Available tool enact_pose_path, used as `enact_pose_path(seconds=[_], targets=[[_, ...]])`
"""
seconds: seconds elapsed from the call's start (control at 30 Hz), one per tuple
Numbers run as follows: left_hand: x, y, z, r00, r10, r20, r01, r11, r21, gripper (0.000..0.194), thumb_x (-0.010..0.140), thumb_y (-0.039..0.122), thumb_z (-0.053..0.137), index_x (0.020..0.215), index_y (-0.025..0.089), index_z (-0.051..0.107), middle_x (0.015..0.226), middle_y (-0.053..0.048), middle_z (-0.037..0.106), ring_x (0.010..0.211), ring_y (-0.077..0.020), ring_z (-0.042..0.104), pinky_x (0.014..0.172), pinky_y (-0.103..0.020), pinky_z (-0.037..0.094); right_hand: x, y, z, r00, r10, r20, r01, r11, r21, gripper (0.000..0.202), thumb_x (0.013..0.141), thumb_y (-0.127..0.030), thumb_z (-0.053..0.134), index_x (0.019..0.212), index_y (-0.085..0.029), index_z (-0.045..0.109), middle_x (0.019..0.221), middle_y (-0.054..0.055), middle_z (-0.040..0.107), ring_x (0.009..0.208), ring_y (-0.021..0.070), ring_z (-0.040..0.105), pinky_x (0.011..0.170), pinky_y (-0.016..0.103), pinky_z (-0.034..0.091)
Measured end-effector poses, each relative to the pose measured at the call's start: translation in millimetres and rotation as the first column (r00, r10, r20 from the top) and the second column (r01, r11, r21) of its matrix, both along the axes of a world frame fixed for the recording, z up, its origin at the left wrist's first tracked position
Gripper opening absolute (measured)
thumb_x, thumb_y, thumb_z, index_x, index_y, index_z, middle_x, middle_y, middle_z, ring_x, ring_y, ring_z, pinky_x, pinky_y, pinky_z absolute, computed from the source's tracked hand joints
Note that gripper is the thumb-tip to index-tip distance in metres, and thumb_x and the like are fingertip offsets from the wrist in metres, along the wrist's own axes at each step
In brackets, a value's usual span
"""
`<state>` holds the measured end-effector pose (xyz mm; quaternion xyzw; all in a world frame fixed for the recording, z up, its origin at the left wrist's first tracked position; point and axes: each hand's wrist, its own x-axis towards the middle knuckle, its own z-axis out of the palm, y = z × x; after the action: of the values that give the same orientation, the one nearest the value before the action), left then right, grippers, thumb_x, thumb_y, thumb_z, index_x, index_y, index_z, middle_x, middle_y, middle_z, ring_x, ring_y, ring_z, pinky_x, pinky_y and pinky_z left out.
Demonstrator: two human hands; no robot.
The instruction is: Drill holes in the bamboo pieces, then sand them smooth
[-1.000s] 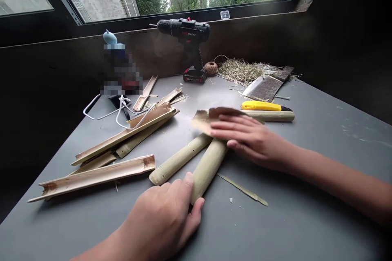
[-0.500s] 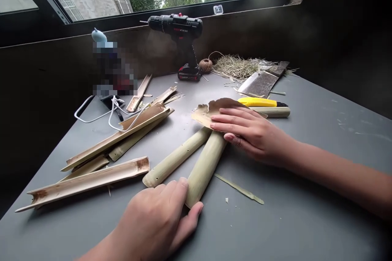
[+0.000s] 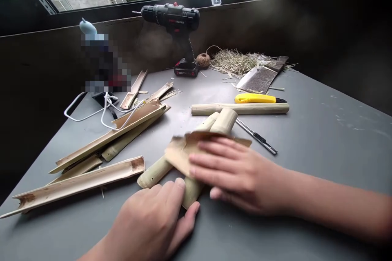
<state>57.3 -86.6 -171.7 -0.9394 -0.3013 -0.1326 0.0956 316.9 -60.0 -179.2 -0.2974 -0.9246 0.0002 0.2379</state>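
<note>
My left hand (image 3: pixel 153 216) is closed on the near end of a split bamboo piece (image 3: pixel 226 120), pinning it to the table. Over the middle of that bamboo lies a torn sheet of tan sandpaper (image 3: pixel 180 154). My right hand (image 3: pixel 232 171), slightly blurred, presses the sheet down with its fingers stretched across it and its thumb along the side. Under and beside them is a narrower bamboo piece (image 3: pixel 154 173) with a small drilled hole. A slim silver craft knife (image 3: pixel 259 138) lies just beyond my right hand.
Several split bamboo lengths (image 3: pixel 82 181) and a white cable (image 3: pixel 73 119) lie left. A bamboo stick (image 3: pixel 214 109) and yellow utility knife (image 3: pixel 255 98) lie ahead. Behind are a power drill (image 3: pixel 180 28), twine ball (image 3: pixel 203 60), shavings (image 3: pixel 232 62) and cleaver (image 3: pixel 257 79).
My right hand and the sandpaper have slid along the bamboo toward me, uncovering its far end, the bamboo stick and the silver craft knife. My left hand keeps its hold; the view shifted slightly.
</note>
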Motion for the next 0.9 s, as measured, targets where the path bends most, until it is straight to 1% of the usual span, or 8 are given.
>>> enact_pose_path(seconds=[0.07,0.1,0.23,0.43,0.57,0.63,0.8,0.9], targets=[[-0.9,-0.1,-0.7,1.000,-0.011,0.003,0.011,0.999,0.030,0.019,0.097,0.032,0.043,0.082,0.021,0.048,0.057,0.001,0.056,0.046,-0.0163,0.058,0.044,-0.029,0.041,-1.6,-1.0,-0.2,0.995,0.100,-0.003,-0.100,0.995,-0.008,0.039,0.103,-0.034,0.043,0.134,-0.018,0.061,0.141,0.005,0.060,0.136,0.0240,0.049,0.118,0.042,0.035],[-1.6,0.2,-1.0,1.000,-0.011,0.007,0.011,0.999,0.047,0.019,0.097,0.033,0.043,0.084,0.021,0.049,0.058,0.001,0.056,0.045,-0.0169,0.058,0.043,-0.030,0.041,0.2,1.6,0.0,0.998,0.064,-0.025,-0.065,0.998,-0.012,0.038,0.103,-0.033,0.043,0.133,-0.019,0.062,0.140,0.004,0.061,0.136,0.0233,0.049,0.118,0.042,0.035],[-4.4,3.8,0.5,1.000,-0.001,0.028,0.001,1.000,0.017,0.019,0.099,0.032,0.039,0.094,0.018,0.051,0.057,0.002,0.058,0.044,-0.0175,0.059,0.041,-0.031,0.041,7.6,8.8,2.7,0.962,-0.258,-0.090,0.249,0.963,-0.100,0.037,0.104,-0.029,0.040,0.134,-0.023,0.060,0.141,0.005,0.060,0.139,0.0259,0.046,0.116,0.050,0.035],[-4.6,10.2,3.5,0.995,-0.056,0.078,0.062,0.996,-0.070,0.022,0.101,0.025,0.034,0.083,0.022,0.046,0.056,0.004,0.056,0.043,-0.0143,0.055,0.042,-0.029,0.038,-3.2,-10.6,2.9,0.999,-0.014,-0.051,0.006,0.988,-0.155,0.042,0.103,-0.032,0.042,0.141,-0.020,0.054,0.145,0.004,0.056,0.140,0.0244,0.045,0.121,0.046,0.029],[-5.9,12.1,0.4,0.993,-0.065,0.094,0.073,0.994,-0.082,0.027,0.103,0.021,0.030,0.080,0.022,0.046,0.055,0.006,0.053,0.042,-0.0125,0.053,0.041,-0.028,0.035,8.7,6.3,1.8,0.969,-0.239,-0.062,0.224,0.957,-0.187,0.039,0.105,-0.030,0.038,0.136,-0.021,0.059,0.143,0.004,0.059,0.139,0.0249,0.045,0.118,0.050,0.033],[-6.5,12.2,0.3,0.993,-0.065,0.094,0.073,0.994,-0.085,0.030,0.103,0.021,0.029,0.078,0.022,0.045,0.054,0.006,0.052,0.042,-0.0120,0.053,0.042,-0.027,0.034,9.4,8.3,2.1,0.958,-0.282,-0.047,0.270,0.946,-0.179,0.040,0.105,-0.030,0.037,0.138,-0.020,0.057,0.145,0.005,0.056,0.141,0.0269,0.042,0.118,0.052,0.032],[-4.1,10.0,3.9,0.997,-0.053,0.050,0.056,0.997,-0.050,0.038,0.105,0.033,0.029,0.073,0.022,0.045,0.053,0.004,0.054,0.041,-0.0126,0.053,0.042,-0.027,0.034,-10.7,-17.1,2.4,0.995,-0.087,-0.055,0.075,0.979,-0.190,0.042,0.104,-0.032,0.040,0.143,-0.020,0.052,0.150,0.002,0.051,0.143,0.0253,0.038,0.122,0.047,0.025],[-2.7,8.7,3.3,0.998,-0.051,0.036,0.051,0.999,-0.012,0.040,0.105,0.037,0.030,0.070,0.023,0.042,0.053,0.004,0.052,0.040,-0.0131,0.052,0.042,-0.028,0.034,-8.8,-13.5,0.8,0.998,-0.013,-0.068,0.000,0.983,-0.186,0.041,0.104,-0.032,0.041,0.141,-0.019,0.054,0.148,0.003,0.054,0.142,0.0234,0.041,0.122,0.044,0.026]])
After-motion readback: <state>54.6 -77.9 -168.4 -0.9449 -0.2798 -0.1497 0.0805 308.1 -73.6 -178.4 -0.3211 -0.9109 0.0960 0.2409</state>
